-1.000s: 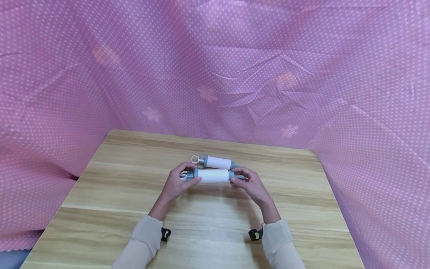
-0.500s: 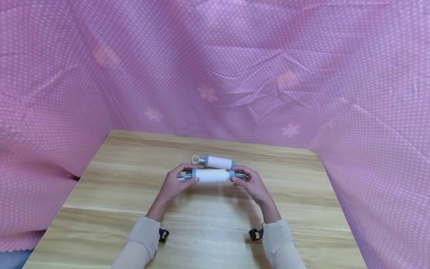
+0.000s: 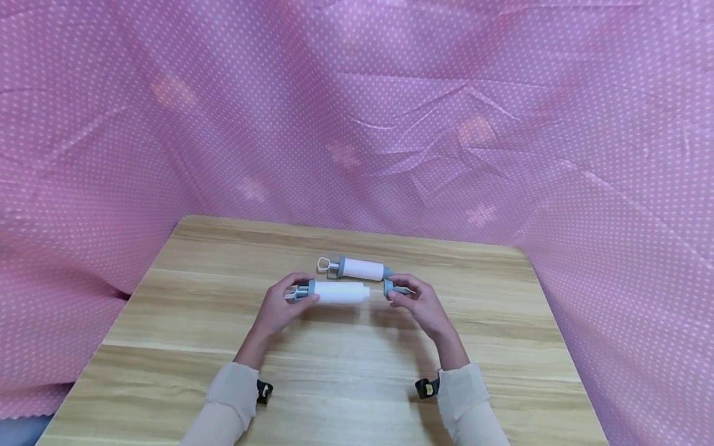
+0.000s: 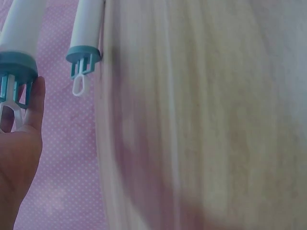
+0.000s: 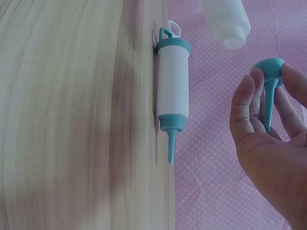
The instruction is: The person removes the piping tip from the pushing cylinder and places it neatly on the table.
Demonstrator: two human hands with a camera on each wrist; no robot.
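Note:
My left hand (image 3: 279, 310) grips a white-barrelled syringe (image 3: 338, 292) by its teal collar, holding it level above the table. Its pale pull handle lies within that hand in the left wrist view. The barrel's narrow white neck (image 3: 365, 293) is bare and points right. Across a small gap, my right hand (image 3: 424, 310) pinches a teal nozzle cap (image 5: 270, 69) between thumb and fingers, its thin spout running back toward the palm. Behind them a second, similar syringe (image 3: 362, 269) lies on the table, with its teal nozzle fitted on the right and its handle on the left.
The wood-grain table (image 3: 351, 384) extends around both forearms. A pink dotted cloth (image 3: 357, 124) hangs behind it and along both sides. Each wrist carries a small black camera (image 3: 427, 388).
The nozzle cap has come off the held syringe's neck. My left hand has moved left with the barrel, while my right hand has barely shifted. The second syringe is unmoved.

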